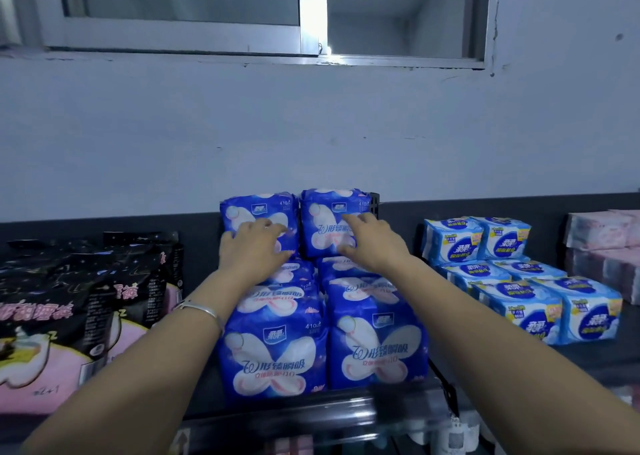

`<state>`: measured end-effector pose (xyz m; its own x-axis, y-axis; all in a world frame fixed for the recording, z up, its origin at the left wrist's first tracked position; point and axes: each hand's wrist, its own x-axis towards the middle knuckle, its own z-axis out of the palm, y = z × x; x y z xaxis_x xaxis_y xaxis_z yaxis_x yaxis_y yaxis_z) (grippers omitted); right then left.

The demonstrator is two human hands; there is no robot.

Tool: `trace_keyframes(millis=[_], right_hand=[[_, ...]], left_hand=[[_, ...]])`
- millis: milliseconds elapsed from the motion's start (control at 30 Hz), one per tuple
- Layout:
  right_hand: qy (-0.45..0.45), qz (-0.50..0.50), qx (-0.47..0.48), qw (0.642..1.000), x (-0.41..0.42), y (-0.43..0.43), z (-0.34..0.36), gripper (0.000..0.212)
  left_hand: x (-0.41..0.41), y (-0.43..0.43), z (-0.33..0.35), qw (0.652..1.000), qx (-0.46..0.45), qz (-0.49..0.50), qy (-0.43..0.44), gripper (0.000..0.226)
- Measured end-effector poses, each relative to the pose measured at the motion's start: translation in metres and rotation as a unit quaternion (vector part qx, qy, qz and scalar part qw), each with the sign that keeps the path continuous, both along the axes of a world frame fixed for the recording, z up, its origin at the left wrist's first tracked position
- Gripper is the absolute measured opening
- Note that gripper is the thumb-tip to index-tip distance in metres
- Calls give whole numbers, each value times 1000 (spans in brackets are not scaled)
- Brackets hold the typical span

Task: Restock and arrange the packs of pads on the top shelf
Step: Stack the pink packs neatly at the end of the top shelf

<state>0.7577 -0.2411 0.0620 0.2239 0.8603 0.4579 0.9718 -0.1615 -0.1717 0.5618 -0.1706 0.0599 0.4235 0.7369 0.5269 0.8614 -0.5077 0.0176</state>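
Dark blue packs of pads stand in two rows down the middle of the top shelf [588, 357]. At the back, two packs sit raised on the rows: the left back pack [258, 212] and the right back pack [332, 208]. My left hand [252, 246] lies flat on the front of the left back pack, fingers spread. My right hand [370, 243] presses on the front of the right back pack, fingers spread too. Neither hand closes around a pack. Two front packs [273, 354] stand upright at the shelf's front edge.
Black and pink packs [69, 302] fill the left of the shelf. Light blue packs [540, 291] stand in rows on the right, with pink wrapped packs [606, 243] at the far right. A wall and a window rise behind. A clear front rail [311, 416] edges the shelf.
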Motion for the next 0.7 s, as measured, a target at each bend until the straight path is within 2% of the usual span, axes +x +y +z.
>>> trace_keyframes(millis=[200,300,400,700], right_hand=[[112,-14,51,992,24,41,10,81],[166,9,45,985,30,62,13,85],[204,23,31,978,33,76,10,87],[141,20,116,983,60,82,13,54]], left_hand=[[-4,43,11,989,-50,79,-112,80],[4,63,16,981,-89,85,-150,91],[13,78,14,972,-135,70,-180,93],[45,83,12,978,-73,62,-183,80]])
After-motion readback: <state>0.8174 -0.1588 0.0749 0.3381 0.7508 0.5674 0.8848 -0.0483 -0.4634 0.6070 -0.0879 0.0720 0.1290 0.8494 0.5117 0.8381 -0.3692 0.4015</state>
